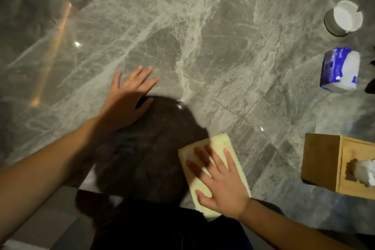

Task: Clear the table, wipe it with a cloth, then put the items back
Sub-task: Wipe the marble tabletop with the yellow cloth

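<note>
On the near edge of the table [203, 26], head view: yellow cloth [205, 154] lies flat on the grey marble top, its near end hanging just past the table edge. Right hand [221, 184] is pressed palm-down on the cloth, fingers [228, 158] spread and flat. Not clenched, not pinching, just an open palm pinning the cloth to the surface.

Left of the cloth and further in: left hand [125, 97] is also flat on the marble, fingers splayed, released, holding nothing. It is apart from the cloth, with a dark head-shaped shadow [146, 148] falling on the tabletop between the two hands.

Right of the cloth, near the table's right side: wooden tissue box [322, 160], a white tissue sticking out of the slot in its top. Well apart from the cloth, not touching the hand.

Beyond the tissue box, further from the cloth: blue-and-white tissue pack [338, 69], lying on its side, wrapper torn open at one end.

Beyond that again, far right: white ashtray [345, 18] with notches in its rim, upright on the marble.

Rest of the tabletop left of and beyond the cloth is bare marble with light glare. Frame is slightly motion-blurred, so the print on the pack cannot be read.
</note>
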{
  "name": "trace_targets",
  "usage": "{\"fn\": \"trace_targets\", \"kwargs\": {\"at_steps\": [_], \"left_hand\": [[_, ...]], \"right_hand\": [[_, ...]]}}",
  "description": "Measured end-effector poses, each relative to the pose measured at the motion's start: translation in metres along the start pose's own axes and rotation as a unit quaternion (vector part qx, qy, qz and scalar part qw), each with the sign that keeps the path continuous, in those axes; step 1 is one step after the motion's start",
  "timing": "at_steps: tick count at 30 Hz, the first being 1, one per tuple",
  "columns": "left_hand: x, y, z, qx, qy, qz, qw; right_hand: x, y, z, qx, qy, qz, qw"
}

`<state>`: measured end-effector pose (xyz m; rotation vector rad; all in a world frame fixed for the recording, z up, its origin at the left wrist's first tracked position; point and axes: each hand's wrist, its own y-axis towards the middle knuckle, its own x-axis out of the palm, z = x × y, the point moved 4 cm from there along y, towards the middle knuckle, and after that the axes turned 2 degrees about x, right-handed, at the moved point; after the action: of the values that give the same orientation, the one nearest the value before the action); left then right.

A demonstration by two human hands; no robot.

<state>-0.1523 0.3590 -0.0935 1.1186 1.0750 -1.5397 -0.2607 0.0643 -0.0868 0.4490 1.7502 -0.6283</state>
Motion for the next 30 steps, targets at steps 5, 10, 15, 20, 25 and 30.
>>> {"fn": "trace_targets", "kwargs": {"at_steps": [5, 10, 15, 20, 25, 30], "left_hand": [[-0.013, -0.056, -0.094, -0.145, -0.021, 0.030, 0.989], [-0.030, -0.109, -0.162, -0.201, -0.035, 0.051, 0.978], [-0.034, -0.147, -0.216, -0.226, -0.030, 0.067, 0.971], [-0.042, -0.178, -0.268, -0.265, -0.068, 0.094, 0.957], [-0.048, -0.207, -0.313, -0.270, -0.057, 0.092, 0.957], [-0.050, -0.233, -0.338, -0.290, -0.072, 0.065, 0.952]], "right_hand": [[0.001, 0.036, -0.034, -0.030, -0.022, -0.016, 0.999], [0.001, 0.080, -0.078, 0.033, -0.006, -0.039, 0.999], [0.000, 0.140, -0.126, 0.001, -0.013, -0.058, 0.998], [-0.001, 0.203, -0.179, 0.018, -0.009, -0.041, 0.999], [-0.004, 0.273, -0.232, -0.025, -0.025, -0.039, 0.999], [-0.006, 0.345, -0.284, -0.072, -0.022, -0.029, 0.997]]}}
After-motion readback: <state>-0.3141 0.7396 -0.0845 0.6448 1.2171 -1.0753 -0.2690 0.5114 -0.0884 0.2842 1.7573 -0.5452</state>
